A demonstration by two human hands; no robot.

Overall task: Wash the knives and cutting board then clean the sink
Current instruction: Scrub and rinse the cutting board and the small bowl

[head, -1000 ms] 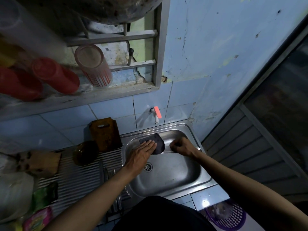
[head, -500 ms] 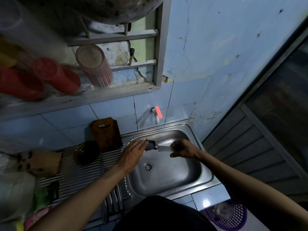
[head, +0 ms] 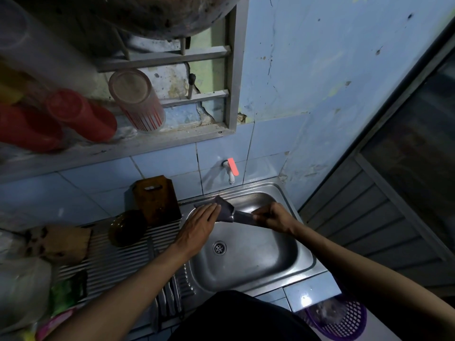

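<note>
We see both hands working over the steel sink (head: 248,267). The right hand (head: 270,217) has its grip clenched round the handle end of a knife (head: 242,217), whose blade runs leftward above the basin, near the back rim. The left hand (head: 199,225) lies with fingers straight and together, pressing a dark cloth (head: 225,209) against the blade; the cloth folds over the metal and sticks up beyond the fingertips, and we cannot tell whether the thumb pinches it from below. Beneath the hands the basin shows its round drain (head: 219,247). On the tiled wall behind the sink sits a white tap (head: 230,171) with an orange lever. The brown cutting board (head: 156,199) stands leaning against the wall tiles at the back of the ribbed draining board (head: 118,257), just left of the basin, and a dark round bowl (head: 126,228) rests in front of it. More knives (head: 167,299) lie side by side on the draining board, partly hidden under the left forearm. Farther left on the bench sit a tan patterned object (head: 59,242) and some green and pink packets (head: 66,291), too blurred to name. On the ledge above, two red cups (head: 81,114) and a striped glass (head: 136,99) lie on their sides. A purple basket (head: 337,316) stands low at the right.
</note>
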